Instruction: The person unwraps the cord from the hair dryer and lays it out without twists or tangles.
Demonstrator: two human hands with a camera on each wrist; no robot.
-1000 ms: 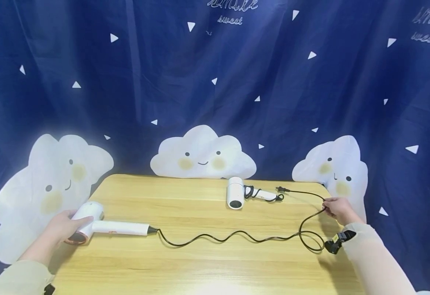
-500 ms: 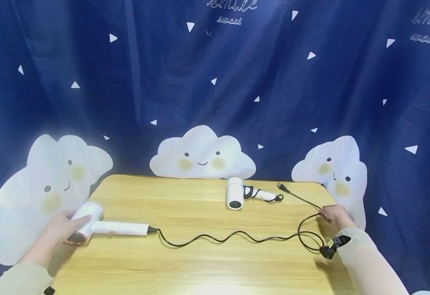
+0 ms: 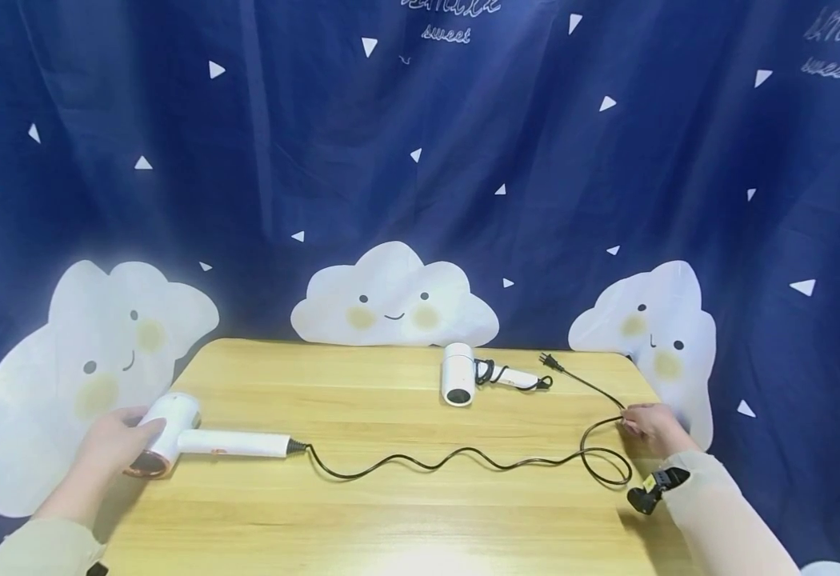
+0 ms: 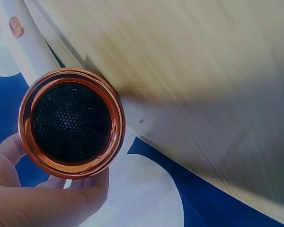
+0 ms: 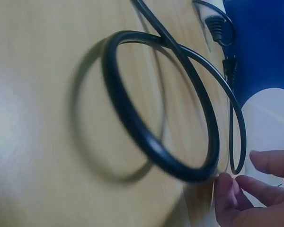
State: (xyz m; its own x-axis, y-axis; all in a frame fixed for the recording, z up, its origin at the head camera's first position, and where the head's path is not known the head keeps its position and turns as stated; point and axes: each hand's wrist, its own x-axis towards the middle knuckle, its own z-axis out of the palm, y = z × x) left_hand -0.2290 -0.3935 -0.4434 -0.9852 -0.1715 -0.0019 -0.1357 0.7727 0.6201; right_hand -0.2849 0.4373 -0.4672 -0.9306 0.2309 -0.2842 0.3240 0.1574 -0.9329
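My left hand [image 3: 106, 448] grips the head of a large white hair dryer [image 3: 233, 443] at the table's left. In the left wrist view its copper-ringed, dark mesh end [image 4: 72, 123] faces the camera, with fingers [image 4: 92, 189] around the housing. A black cord [image 3: 488, 458] runs in waves from the handle to a loop at the right. Beside that loop my right hand [image 3: 656, 426] pinches the cord near the table's right edge. The black plug [image 3: 551, 362] lies beyond it. In the right wrist view, the cord loop [image 5: 132, 118] is near my fingertips [image 5: 227, 187].
A smaller white hair dryer [image 3: 458, 374] with a black cord wound round its handle lies at the back of the wooden table [image 3: 362, 524]. Behind the table hangs a blue curtain [image 3: 362, 192] with clouds and triangles. A black device [image 3: 652, 490] is on the right wrist.
The right hand has moved slightly toward the table's front with the cord, whose plug end is now straighter and turned. The left thumb has shifted slightly on the dryer head.
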